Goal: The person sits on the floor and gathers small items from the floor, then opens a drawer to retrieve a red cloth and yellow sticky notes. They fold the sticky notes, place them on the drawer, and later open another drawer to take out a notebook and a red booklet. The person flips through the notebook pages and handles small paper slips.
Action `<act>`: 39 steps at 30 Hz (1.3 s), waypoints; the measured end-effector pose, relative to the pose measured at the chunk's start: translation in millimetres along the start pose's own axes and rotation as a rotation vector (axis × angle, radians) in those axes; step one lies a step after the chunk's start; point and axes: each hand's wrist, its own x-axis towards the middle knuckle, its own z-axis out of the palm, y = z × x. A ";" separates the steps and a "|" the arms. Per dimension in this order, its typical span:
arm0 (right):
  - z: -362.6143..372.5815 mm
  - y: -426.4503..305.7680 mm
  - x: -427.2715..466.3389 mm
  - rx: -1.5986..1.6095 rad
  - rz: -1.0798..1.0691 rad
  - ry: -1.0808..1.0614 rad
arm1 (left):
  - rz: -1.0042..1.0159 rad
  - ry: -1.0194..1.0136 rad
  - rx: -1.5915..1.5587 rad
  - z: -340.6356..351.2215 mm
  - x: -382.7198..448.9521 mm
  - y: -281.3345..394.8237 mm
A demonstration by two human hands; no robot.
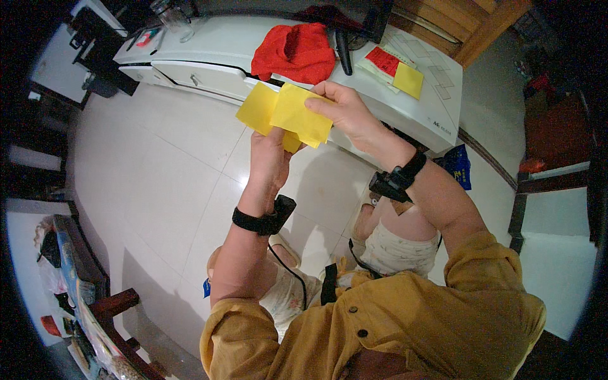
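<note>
Several yellow paper squares (299,111) overlap between my two hands, above the floor and just in front of the cabinet. My left hand (271,154) grips the lower edge of the sheets from below. One sheet (258,108) sticks out to the left, tilted. With thumb and fingers, my right hand (343,107) pinches the upper right side of the front sheets. How many sheets overlap cannot be told. Another yellow paper square (408,80) lies on the cabinet top, partly over a red paper (382,61) that bears writing.
A long white cabinet (223,47) with drawers stands ahead. On it are a bunched red cloth (297,54), a black stand leg (344,52) and a glass jar (173,21). A blue packet (458,166) lies at its right end. A dark wooden frame (116,304) is at lower left.
</note>
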 end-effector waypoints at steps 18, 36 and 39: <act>7.6 1.0 2.5 0.093 0.048 0.105 | 0.023 -0.176 0.076 -2.8 6.6 -1.4; -16.5 1.6 -1.8 -0.223 -0.015 -0.202 | -0.580 -0.590 -0.154 -6.3 -13.9 -10.4; -16.7 1.5 -3.3 -0.208 -0.013 -0.067 | -0.626 -0.585 -0.494 3.9 -17.3 -17.2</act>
